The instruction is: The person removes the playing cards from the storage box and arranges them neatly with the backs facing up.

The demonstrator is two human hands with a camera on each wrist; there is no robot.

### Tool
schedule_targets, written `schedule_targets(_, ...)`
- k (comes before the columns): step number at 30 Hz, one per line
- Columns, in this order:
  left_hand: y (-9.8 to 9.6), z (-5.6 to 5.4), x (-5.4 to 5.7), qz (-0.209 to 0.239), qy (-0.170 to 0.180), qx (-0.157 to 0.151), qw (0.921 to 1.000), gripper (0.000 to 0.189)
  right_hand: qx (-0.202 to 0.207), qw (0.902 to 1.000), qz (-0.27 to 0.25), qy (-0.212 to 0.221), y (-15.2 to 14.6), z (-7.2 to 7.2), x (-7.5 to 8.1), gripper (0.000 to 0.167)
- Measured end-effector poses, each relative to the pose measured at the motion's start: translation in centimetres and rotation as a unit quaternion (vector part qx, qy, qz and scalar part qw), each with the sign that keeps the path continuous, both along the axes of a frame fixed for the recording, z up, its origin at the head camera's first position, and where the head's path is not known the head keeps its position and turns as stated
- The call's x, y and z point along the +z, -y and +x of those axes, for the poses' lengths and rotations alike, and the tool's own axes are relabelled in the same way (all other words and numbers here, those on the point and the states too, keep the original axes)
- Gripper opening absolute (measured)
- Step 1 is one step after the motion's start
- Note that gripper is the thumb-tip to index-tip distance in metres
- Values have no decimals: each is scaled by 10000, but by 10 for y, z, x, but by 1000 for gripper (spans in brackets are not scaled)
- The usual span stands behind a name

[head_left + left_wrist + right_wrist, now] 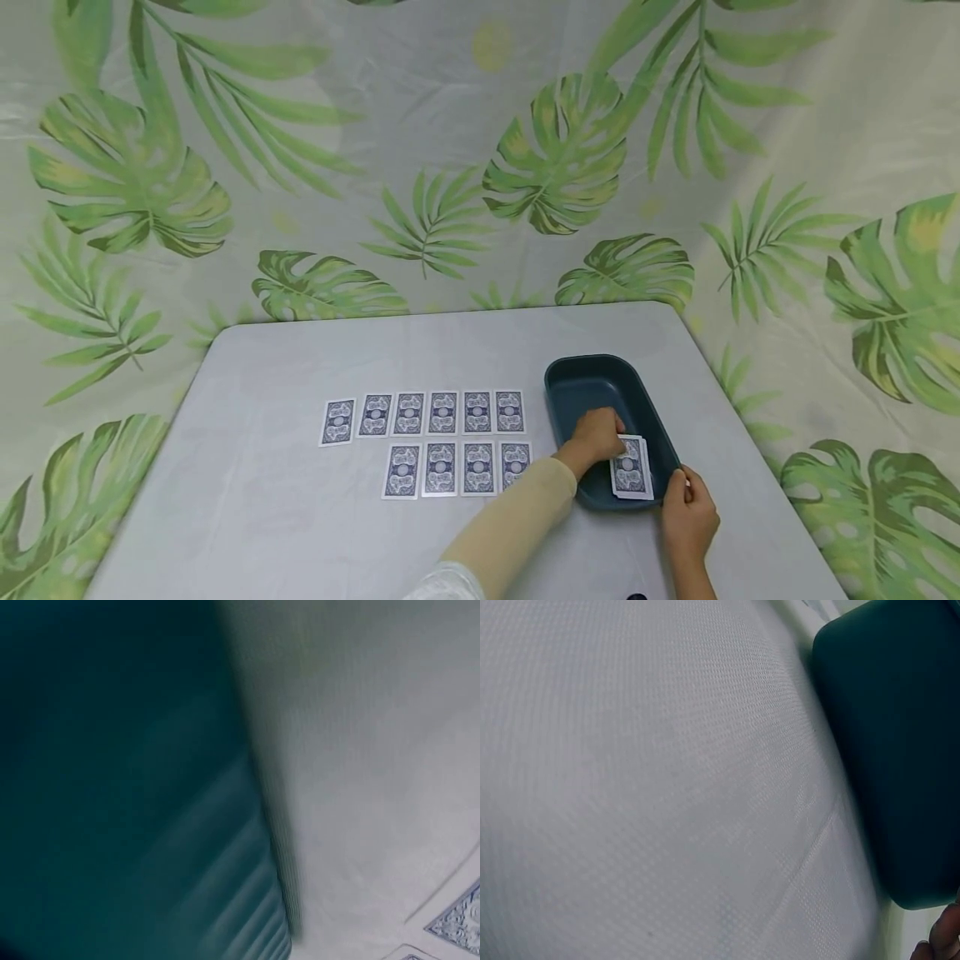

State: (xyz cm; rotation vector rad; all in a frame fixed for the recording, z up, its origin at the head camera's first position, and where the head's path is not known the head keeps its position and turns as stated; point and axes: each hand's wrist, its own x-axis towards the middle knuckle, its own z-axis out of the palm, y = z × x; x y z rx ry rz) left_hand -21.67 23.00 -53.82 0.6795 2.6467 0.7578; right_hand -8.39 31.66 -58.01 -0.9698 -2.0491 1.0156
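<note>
A dark teal tray (592, 367) stands at the right of the table, its wall (150, 787) filling much of the left wrist view. My left hand (597, 435) reaches into it with curled fingers and grips the upper left edge of a small stack of playing cards (632, 468). These cards lie face down, blue-patterned backs up, at the tray's near end; part of the stack hides behind the fingers. At the tray's near right corner, my right hand (688, 512) pinches the rim. Its fingertips (945, 930) show at the corner of the right wrist view.
Left of the tray, face-down cards lie in two rows, a far row (442, 413) and a shorter near row (440, 469). My left sleeve overlaps the near row's right end. A small black object (637, 597) shows at the near edge of view. A white cloth (247, 500) covers the table.
</note>
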Motion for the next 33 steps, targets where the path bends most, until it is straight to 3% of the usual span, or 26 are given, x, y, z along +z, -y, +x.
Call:
schedule_targets(7, 4, -5, 1, 331, 24, 168, 9993, 10, 23, 10000, -15, 60, -1, 0, -1, 30)
schedule_targets(20, 9, -14, 3, 346, -243, 538, 9977, 8, 37, 10000, 8, 78, 1, 0, 1, 30)
schedule_targets(26, 14, -22, 15, 554, -57, 590, 9967, 4, 54, 9999, -6, 122, -2, 0, -1, 30)
schedule_targets(33, 38, -37, 34, 1003, -213, 527, 9933, 11, -17, 10000, 62, 24, -3, -1, -5, 29)
